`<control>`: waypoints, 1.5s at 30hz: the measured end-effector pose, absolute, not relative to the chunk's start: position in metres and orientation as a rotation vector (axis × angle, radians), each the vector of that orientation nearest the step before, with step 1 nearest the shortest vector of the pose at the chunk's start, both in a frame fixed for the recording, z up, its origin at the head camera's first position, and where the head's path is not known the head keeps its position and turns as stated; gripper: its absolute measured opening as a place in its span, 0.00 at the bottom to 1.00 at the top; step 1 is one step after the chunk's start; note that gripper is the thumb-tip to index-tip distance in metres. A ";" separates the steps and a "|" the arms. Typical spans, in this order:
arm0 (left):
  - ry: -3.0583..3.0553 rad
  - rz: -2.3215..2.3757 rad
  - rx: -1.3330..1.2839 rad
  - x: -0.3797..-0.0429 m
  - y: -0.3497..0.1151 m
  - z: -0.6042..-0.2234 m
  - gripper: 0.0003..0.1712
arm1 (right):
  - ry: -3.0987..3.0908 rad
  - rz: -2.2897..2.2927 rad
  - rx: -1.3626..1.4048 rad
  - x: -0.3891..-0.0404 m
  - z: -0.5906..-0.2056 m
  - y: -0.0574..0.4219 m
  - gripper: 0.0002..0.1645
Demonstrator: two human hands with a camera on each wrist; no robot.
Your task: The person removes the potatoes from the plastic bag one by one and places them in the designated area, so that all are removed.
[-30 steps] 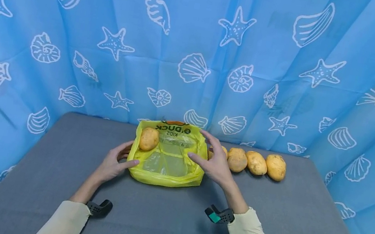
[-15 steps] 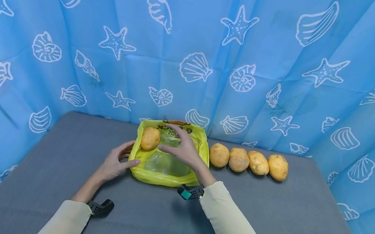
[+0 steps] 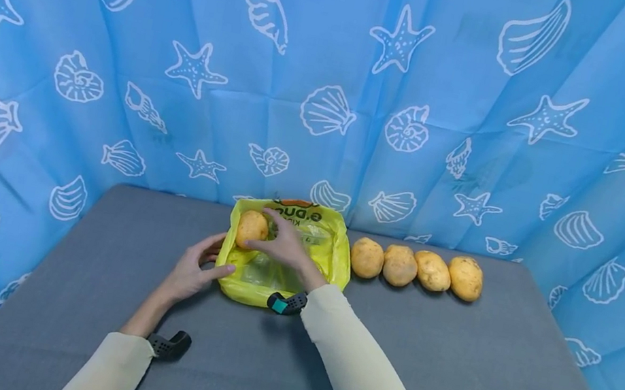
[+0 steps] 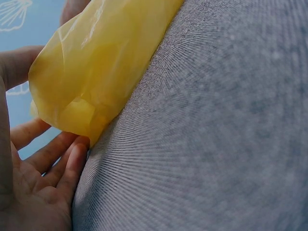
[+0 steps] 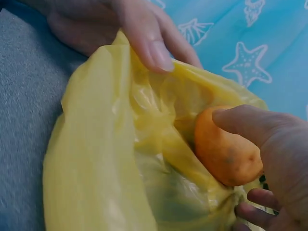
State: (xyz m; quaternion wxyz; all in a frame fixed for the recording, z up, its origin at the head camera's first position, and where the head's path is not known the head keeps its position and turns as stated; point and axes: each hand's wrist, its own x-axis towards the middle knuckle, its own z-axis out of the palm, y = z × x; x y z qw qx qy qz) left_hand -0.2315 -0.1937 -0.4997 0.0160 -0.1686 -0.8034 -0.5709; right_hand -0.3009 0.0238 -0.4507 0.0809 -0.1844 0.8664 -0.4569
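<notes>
A yellow plastic bag (image 3: 247,291) stands with its mouth spread wide in the middle of the table. Inside its left end sits a potato (image 3: 251,229). My right hand (image 3: 287,246) reaches into the bag and holds this potato, thumb on its near side and fingers round the far side; the right wrist view shows the thumb on its skin. My left hand (image 3: 190,272) grips the bag's left side, its thumb over the rim and its fingers along the outside, low by the table in the left wrist view.
To the right of the bag, several potatoes (image 3: 400,266) lie in a row on the grey table (image 3: 442,382). A blue curtain (image 3: 332,74) with white shells and starfish hangs behind the table and along both sides.
My right hand has let go of the bag's right side and moved left across its mouth, closing round the potato. The left hand has stayed at the bag's left side.
</notes>
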 end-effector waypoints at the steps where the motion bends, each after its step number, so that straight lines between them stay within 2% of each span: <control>1: -2.499 -1.774 -0.522 -0.231 -0.194 -0.499 0.40 | 2.585 -1.373 -0.546 -0.300 -0.450 0.021 0.50; 11: -2.491 -1.767 -0.532 -0.231 -0.193 -0.500 0.39 | 2.639 -1.401 -0.483 -0.294 -0.451 0.004 0.46; 19: -2.484 -1.781 -0.534 -0.233 -0.195 -0.501 0.39 | 2.547 -1.545 -0.532 -0.291 -0.449 0.016 0.46; 33: -2.502 -1.758 -0.491 -0.233 -0.192 -0.501 0.40 | 2.377 -1.740 -0.781 -0.262 -0.425 0.077 0.48; 45: -2.499 -1.763 -0.482 -0.233 -0.192 -0.501 0.40 | 2.358 -1.884 -0.779 -0.236 -0.410 0.147 0.48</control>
